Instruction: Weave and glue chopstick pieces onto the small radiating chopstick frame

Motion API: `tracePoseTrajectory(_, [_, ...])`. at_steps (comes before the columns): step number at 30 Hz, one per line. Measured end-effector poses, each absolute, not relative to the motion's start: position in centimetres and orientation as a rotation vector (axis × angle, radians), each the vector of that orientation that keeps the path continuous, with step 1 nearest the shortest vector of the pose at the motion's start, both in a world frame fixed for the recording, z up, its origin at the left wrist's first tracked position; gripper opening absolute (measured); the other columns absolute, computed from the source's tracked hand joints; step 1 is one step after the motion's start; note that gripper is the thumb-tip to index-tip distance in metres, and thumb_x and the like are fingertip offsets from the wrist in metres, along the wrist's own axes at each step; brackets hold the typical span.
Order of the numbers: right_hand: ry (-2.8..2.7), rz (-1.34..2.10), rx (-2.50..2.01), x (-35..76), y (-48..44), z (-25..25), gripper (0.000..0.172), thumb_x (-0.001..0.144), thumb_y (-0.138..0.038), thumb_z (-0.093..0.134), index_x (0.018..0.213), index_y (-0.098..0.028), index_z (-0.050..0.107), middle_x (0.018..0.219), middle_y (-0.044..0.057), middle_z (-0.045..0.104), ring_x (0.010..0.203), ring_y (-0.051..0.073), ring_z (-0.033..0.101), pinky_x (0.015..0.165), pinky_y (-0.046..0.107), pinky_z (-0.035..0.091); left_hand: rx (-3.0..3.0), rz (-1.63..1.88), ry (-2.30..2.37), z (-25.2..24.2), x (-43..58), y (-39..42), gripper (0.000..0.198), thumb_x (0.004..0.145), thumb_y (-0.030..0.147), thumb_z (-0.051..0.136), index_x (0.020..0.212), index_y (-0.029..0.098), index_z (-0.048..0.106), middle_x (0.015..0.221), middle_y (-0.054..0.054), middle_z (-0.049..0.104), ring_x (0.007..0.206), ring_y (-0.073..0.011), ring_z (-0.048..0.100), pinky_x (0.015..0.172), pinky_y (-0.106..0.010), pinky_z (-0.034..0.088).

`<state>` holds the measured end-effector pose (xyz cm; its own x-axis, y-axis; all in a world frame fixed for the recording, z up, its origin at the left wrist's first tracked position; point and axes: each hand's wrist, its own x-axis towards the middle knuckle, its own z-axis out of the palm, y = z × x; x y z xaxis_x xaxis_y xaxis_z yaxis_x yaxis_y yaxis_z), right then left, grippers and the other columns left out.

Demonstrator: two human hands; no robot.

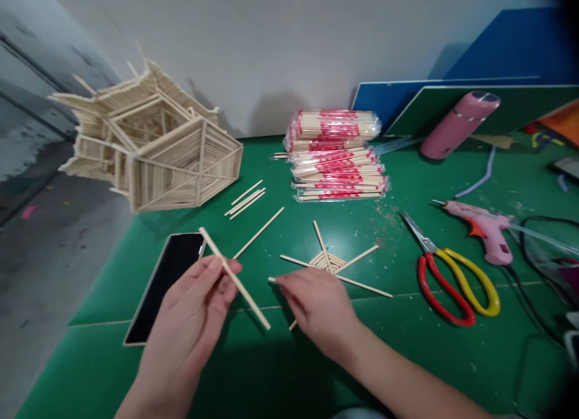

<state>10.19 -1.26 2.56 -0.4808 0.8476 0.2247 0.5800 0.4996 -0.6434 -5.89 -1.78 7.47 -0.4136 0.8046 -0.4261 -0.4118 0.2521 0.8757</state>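
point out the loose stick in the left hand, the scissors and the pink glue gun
stick (242, 289): head view, its shaft just below the fingers of the left hand (196, 301)
scissors (429, 245): head view, metal near the pivot
glue gun (491, 225): head view, pink body above the handle

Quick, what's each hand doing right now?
Left hand: closed, holding a wooden stick.
Right hand: closed, seemingly pinching a second stick; only its tip shows.
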Motion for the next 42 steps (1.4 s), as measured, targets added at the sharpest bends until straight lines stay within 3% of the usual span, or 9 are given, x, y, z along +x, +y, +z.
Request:
tracePoseTrajectory(3, [-2.313, 0.621, -1.152, 8.7, -0.9, 2.1, 0.021, 0.081, -0.018, 0.046, 0.096, -0.020, 0.061, 0.081, 0.005, 0.067, 0.075, 0.018, 0.058, 0.069, 0.031, 0.044, 0.371, 1.428, 1.478, 7.5, -6.7, -2.6, 0.006, 0.067, 0.018, 0.064, 0.073, 0.017, 0.062, 0.069, 0.001, 0.062, 0.058, -0.0067, 0.054, 0.052, -0.010, 0.049])
tracePoseTrajectory(8, [-2.199, 0.645, -1.243, 10.2, -1.6, 3.4, 0.025, 0.083, -0.018, 0.042, 0.103, -0.019, 0.058, 0.103, 0.007, 0.061, 0.091, 0.018, 0.053, 0.078, 0.030, 0.042, 0.316, 1.463, 1.563, 7.1, -6.8, -3.2, 0.019, 0.064, 0.011, 0.064, 0.081, 0.019, 0.062, 0.074, 0.002, 0.063, 0.062, -0.0080, 0.058, 0.057, -0.013, 0.052])
tracePoseTrajectory(13, [-1.815, 1.139, -1.156, 13.5, -4.4, 5.1, 0.022, 0.084, -0.022, 0.045, 0.102, -0.020, 0.056, 0.088, 0.002, 0.061, 0.077, 0.010, 0.054, 0.069, 0.021, 0.042, 0.299, 1.421, 1.473, 6.7, -3.7, -3.5, 0.008, 0.064, 0.016, 0.064, 0.070, 0.016, 0.059, 0.069, 0.001, 0.063, 0.054, -0.0073, 0.057, 0.053, -0.014, 0.050])
tracePoseTrajectory(17, [-1.707, 1.186, -1.262, 15.3, -5.6, 4.5, 0.018, 0.084, -0.020, 0.044, 0.089, -0.022, 0.061, 0.070, -0.001, 0.057, 0.061, 0.009, 0.051, 0.055, 0.019, 0.039, 0.363, 1.285, 1.341, 6.1, -1.6, -4.5, 0.012, 0.068, 0.021, 0.064, 0.077, 0.018, 0.057, 0.076, -0.001, 0.065, 0.058, -0.0087, 0.059, 0.060, -0.019, 0.050])
tracePoseTrajectory(22, [-1.751, 0.906, -1.360, 18.3, -5.2, 3.8, 0.017, 0.083, -0.019, 0.045, 0.094, -0.021, 0.058, 0.075, 0.001, 0.058, 0.068, 0.012, 0.053, 0.060, 0.023, 0.041, 1.302, 1.030, 1.480, 6.4, -0.7, -7.1, 0.009, 0.079, 0.021, 0.051, 0.083, 0.018, 0.058, 0.072, -0.001, 0.064, 0.057, -0.0108, 0.058, 0.055, -0.021, 0.047])
tracePoseTrajectory(27, [-2.129, 0.766, -1.212, 18.8, -5.6, 4.6, 0.018, 0.083, -0.017, 0.044, 0.092, -0.021, 0.059, 0.076, 0.003, 0.061, 0.069, 0.014, 0.053, 0.063, 0.026, 0.042, 2.587, 0.821, 1.449, 6.1, 1.1, -7.0, 0.026, 0.078, 0.015, 0.048, 0.102, 0.018, 0.056, 0.094, -0.007, 0.065, 0.084, -0.0219, 0.058, 0.076, -0.036, 0.042])
tracePoseTrajectory(32, [-2.007, 0.704, -1.379, 20.4, -5.8, 4.6, 0.021, 0.083, -0.021, 0.043, 0.099, -0.023, 0.056, 0.084, 0.001, 0.062, 0.076, 0.013, 0.057, 0.067, 0.024, 0.045, 2.688, 0.542, 1.344, 4.9, 2.5, -5.0, 0.030, 0.082, 0.012, 0.034, 0.100, 0.013, 0.057, 0.065, -0.005, 0.060, 0.055, -0.0158, 0.053, 0.052, -0.029, 0.041])
tracePoseTrajectory(38, [-1.669, -0.001, -2.076, 29.3, -4.0, 1.0, 0.029, 0.077, -0.034, 0.044, 0.095, -0.015, 0.056, 0.097, 0.012, 0.057, 0.092, 0.025, 0.054, 0.081, 0.039, 0.043, 2.582, 0.733, 1.561, 4.2, 1.6, -3.8, 0.026, 0.085, 0.019, 0.035, 0.090, 0.014, 0.060, 0.066, -0.005, 0.060, 0.061, -0.0163, 0.055, 0.056, -0.028, 0.044])
tracePoseTrajectory(42, [-1.675, 0.102, -2.307, 32.7, -3.0, -0.5, 0.038, 0.073, -0.034, 0.043, 0.104, -0.013, 0.051, 0.094, 0.012, 0.057, 0.083, 0.025, 0.057, 0.073, 0.038, 0.046, 2.460, 0.726, 1.676, 3.8, 0.1, -3.6, 0.027, 0.085, 0.023, 0.035, 0.089, 0.015, 0.061, 0.069, -0.005, 0.061, 0.062, -0.0160, 0.056, 0.057, -0.027, 0.044])
